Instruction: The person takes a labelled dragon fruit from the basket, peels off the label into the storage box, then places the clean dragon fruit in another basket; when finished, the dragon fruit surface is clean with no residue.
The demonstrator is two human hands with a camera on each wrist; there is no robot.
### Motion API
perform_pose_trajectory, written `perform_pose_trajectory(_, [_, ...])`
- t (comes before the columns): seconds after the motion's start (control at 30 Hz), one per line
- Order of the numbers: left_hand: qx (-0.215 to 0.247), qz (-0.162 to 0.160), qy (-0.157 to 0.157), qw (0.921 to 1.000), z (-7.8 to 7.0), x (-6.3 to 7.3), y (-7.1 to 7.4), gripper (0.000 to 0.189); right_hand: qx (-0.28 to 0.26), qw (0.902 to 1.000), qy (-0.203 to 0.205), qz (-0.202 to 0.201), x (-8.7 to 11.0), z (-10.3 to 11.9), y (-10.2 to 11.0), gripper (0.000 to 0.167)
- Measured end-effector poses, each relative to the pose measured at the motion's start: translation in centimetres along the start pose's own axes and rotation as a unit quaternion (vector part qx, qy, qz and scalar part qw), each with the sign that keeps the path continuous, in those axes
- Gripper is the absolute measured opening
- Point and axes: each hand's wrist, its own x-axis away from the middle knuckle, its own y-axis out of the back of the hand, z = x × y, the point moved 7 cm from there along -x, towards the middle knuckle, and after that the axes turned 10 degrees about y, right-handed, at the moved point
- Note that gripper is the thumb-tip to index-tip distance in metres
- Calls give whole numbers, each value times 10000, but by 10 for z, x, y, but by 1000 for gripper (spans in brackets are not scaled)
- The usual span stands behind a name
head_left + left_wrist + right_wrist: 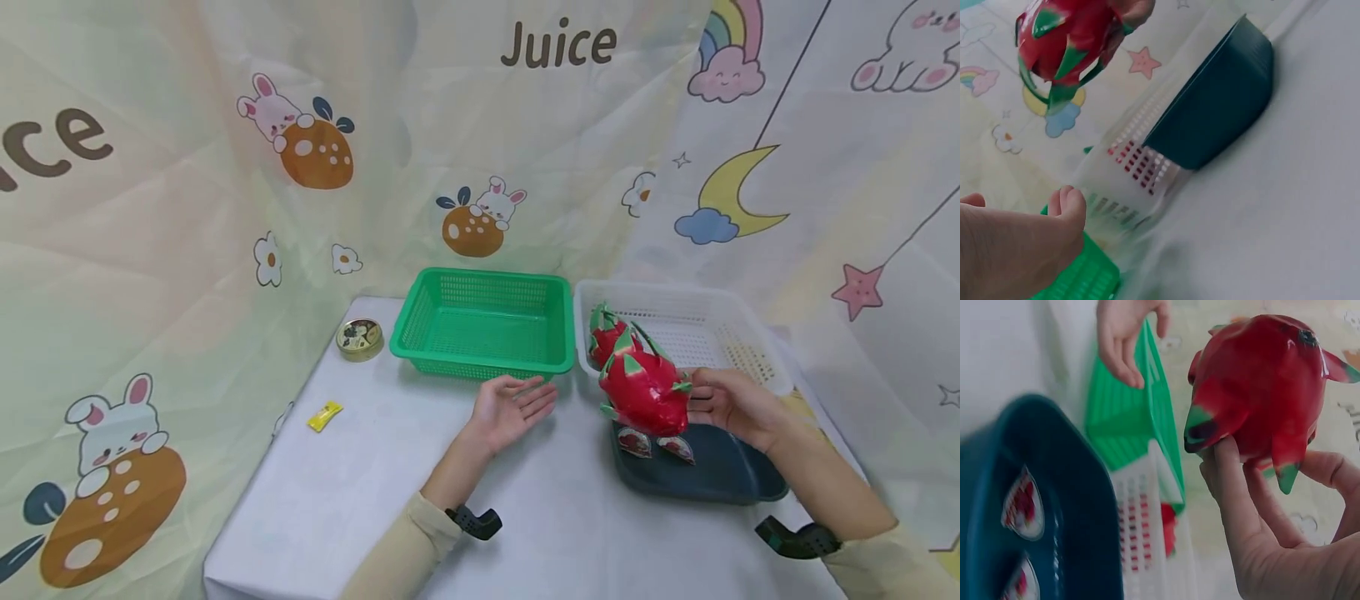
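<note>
My right hand (731, 402) holds a red dragon fruit (647, 392) with green-tipped scales, raised over the dark teal tray (720, 475). In the right wrist view the fingers and thumb grip the dragon fruit (1266, 394) from below. A second dragon fruit (604, 337) lies in the white basket (750, 333), partly hidden behind the held one. My left hand (512, 410) is held with fingers extended and nothing in it, just in front of the green basket (480, 362). Two small printed packets (635, 442) lie in the teal tray.
A round gold tin (360, 339) stands left of the green basket. Nearer the front left lies a small yellow packet (325, 416) on the white-covered table (330, 517). A patterned cloth (420, 133) hangs close behind the baskets.
</note>
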Motion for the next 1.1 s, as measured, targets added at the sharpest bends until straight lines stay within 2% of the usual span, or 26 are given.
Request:
perform_pose_trajectory(0.17, [-37,50,245,9997,15,-16,-8,69,19,9997,-76,-212,-4,12,21,39])
perform_pose_trajectory(0.3, [5,78,376,9993,23,-28,-15,68,227,9973,-173,-675,-9,21,39,35])
perform_pose_trajectory(0.47, [30,-117,306,9995,29,-40,-22,68,539,9913,-318,-1160,-19,28,62,28])
perform_pose_trajectory(0.77, [97,-424,16,9991,36,-59,-27,62,579,9825,-616,-1659,-34,31,105,26])
perform_pose_trajectory(0.9, [162,-381,0,9991,39,-62,-29,60,858,9759,-693,-1880,-39,32,125,25])
perform_pose_trajectory(1.1, [484,-150,-63,9987,44,-65,-31,60,1650,9611,-799,-2068,-46,28,150,22])
